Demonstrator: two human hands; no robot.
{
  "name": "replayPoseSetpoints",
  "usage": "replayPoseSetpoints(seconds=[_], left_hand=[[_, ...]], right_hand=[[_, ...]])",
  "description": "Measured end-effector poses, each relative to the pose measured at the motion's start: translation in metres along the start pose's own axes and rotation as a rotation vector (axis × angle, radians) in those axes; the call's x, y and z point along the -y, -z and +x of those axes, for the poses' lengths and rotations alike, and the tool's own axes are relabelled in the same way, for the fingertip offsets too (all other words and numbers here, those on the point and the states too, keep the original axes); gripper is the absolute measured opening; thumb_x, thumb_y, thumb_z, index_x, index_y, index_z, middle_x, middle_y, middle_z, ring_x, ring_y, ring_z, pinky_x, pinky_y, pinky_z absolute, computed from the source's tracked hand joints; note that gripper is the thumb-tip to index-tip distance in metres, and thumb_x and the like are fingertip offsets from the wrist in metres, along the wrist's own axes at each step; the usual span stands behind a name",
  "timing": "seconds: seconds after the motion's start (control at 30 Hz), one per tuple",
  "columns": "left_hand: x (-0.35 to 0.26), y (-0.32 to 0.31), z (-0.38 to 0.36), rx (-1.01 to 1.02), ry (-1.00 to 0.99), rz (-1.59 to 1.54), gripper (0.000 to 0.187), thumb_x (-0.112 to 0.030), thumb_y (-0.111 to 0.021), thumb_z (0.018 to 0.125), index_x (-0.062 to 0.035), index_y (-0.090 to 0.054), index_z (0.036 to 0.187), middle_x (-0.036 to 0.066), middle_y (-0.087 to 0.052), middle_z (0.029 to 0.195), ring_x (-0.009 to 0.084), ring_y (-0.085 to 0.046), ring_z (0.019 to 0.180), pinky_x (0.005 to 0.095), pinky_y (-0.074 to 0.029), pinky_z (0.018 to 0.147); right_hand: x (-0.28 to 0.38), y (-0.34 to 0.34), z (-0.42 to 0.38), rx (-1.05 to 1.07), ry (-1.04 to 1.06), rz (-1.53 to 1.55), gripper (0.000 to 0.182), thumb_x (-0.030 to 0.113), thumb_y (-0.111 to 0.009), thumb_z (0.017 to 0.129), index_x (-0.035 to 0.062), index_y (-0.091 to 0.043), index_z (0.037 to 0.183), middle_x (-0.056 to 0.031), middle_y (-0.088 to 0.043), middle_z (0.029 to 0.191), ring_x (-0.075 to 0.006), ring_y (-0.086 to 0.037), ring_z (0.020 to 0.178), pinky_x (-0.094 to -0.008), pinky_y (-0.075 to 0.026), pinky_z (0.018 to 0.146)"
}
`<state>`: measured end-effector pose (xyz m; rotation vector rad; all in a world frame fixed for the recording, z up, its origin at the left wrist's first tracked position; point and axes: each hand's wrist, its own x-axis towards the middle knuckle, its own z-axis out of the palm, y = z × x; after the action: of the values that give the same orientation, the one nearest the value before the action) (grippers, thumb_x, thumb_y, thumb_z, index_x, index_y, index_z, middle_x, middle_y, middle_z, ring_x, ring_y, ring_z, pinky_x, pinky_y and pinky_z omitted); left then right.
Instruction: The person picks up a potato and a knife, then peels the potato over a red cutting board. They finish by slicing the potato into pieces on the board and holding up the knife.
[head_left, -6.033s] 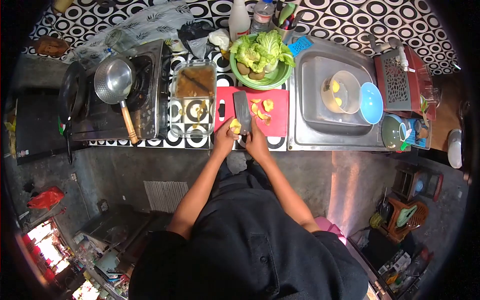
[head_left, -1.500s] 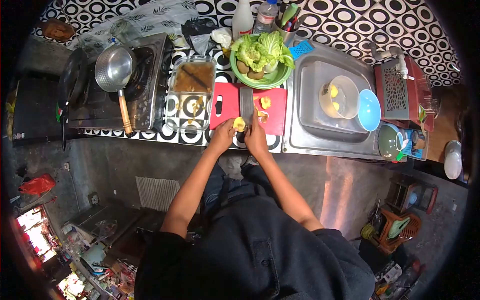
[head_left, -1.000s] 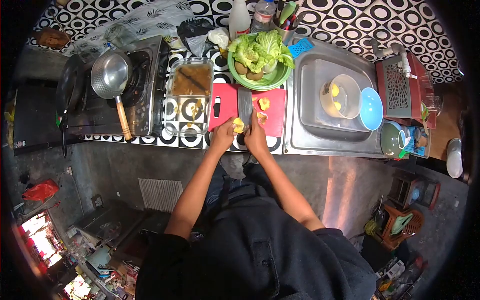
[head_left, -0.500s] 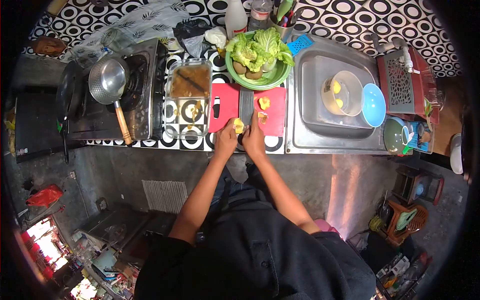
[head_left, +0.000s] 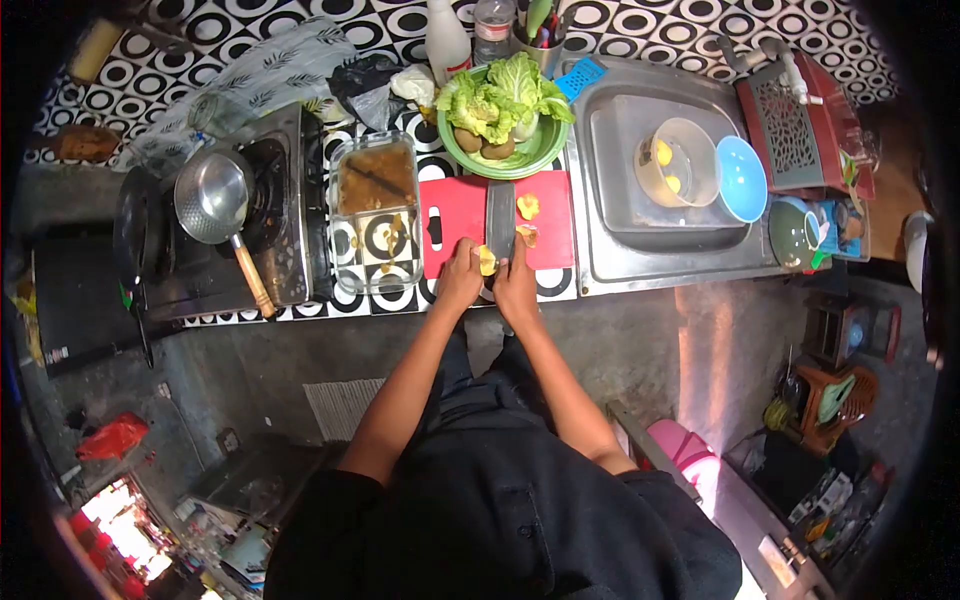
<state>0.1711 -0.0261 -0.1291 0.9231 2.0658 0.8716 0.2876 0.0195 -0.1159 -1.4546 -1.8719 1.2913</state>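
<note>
My left hand (head_left: pixel 461 278) is closed at the front edge of the red cutting board (head_left: pixel 455 210), fingertips pinching a yellow piece of vegetable (head_left: pixel 487 261), which looks like peeled potato. Beside it, my right hand (head_left: pixel 516 287) wraps the handle of a broad-bladed knife (head_left: pixel 500 212). The blade points away from me over the board, just right of the held piece. To the right of the blade lies a yellow chunk (head_left: pixel 527 206), and a smaller peel-like scrap (head_left: pixel 526 235) sits near my right fingertips. The knife handle is mostly hidden by my hand.
Behind the board stands a green bowl (head_left: pixel 553 158) of lettuce and brown potatoes. A glass dish (head_left: pixel 337 262) with brown liquid is left, near a saucepan (head_left: pixel 213 195) on the stove. The sink (head_left: pixel 600 240) at right holds a plastic tub (head_left: pixel 703 180) and a blue bowl (head_left: pixel 742 180).
The whole view has shifted and turned slightly with my head. Both hands keep their grip, with the yellow piece still beside the knife blade.
</note>
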Motion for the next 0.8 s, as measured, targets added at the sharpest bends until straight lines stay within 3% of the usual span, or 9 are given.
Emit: replayPoseSetpoints(seconds=[0.1,0.23,0.47,0.57,0.8], left_hand=[[0.014,-0.004,0.002,0.029,-0.007,0.132,0.02,-0.024,-0.038,0.105,-0.0064,-0.043,0.114,0.033,-0.066,0.095,0.0567,-0.06,0.092,0.0648,-0.044,0.077],[0.011,0.0,0.002,0.047,-0.064,0.126,0.021,-0.023,-0.038,0.105,-0.0033,-0.042,0.113,0.035,-0.065,0.093,0.0562,-0.061,0.09,0.0649,-0.044,0.077],[0.005,-0.001,0.004,0.041,-0.069,0.118,0.021,-0.022,-0.038,0.105,-0.0023,-0.041,0.112,0.036,-0.064,0.094,0.0562,-0.061,0.091,0.0643,-0.044,0.076],[0.012,-0.003,0.006,0.044,-0.091,0.107,0.021,-0.022,-0.038,0.105,-0.0021,-0.041,0.112,0.037,-0.064,0.095,0.0567,-0.06,0.091,0.0644,-0.044,0.076],[0.009,0.005,0.009,0.108,-0.074,0.102,0.022,-0.023,-0.039,0.105,-0.0021,-0.04,0.111,0.037,-0.063,0.095,0.058,-0.059,0.091,0.0655,-0.042,0.077]], right_hand=[[0.013,-0.004,-0.007,-0.027,-0.073,0.03,0.054,0.004,-0.046,0.099,-0.004,-0.03,0.15,-0.037,-0.064,0.097,-0.0517,-0.065,0.089,-0.0533,-0.049,0.076],[0.028,-0.005,-0.008,-0.012,-0.245,0.015,0.055,0.005,-0.044,0.1,-0.0024,-0.028,0.152,-0.0361,-0.065,0.094,-0.0513,-0.065,0.087,-0.055,-0.048,0.074],[0.033,-0.016,-0.016,-0.114,-0.254,0.009,0.059,0.007,-0.042,0.101,-0.0048,-0.021,0.155,-0.0356,-0.065,0.086,-0.0506,-0.066,0.082,-0.054,-0.048,0.072],[0.031,-0.025,-0.021,-0.204,-0.184,0.014,0.061,0.008,-0.041,0.101,-0.0047,-0.017,0.156,-0.0358,-0.065,0.087,-0.0507,-0.066,0.082,-0.0547,-0.048,0.073],[0.032,-0.033,-0.018,-0.205,-0.262,0.036,0.061,0.01,-0.04,0.102,-0.0015,-0.016,0.157,-0.0358,-0.066,0.089,-0.0502,-0.066,0.083,-0.0536,-0.048,0.073]])
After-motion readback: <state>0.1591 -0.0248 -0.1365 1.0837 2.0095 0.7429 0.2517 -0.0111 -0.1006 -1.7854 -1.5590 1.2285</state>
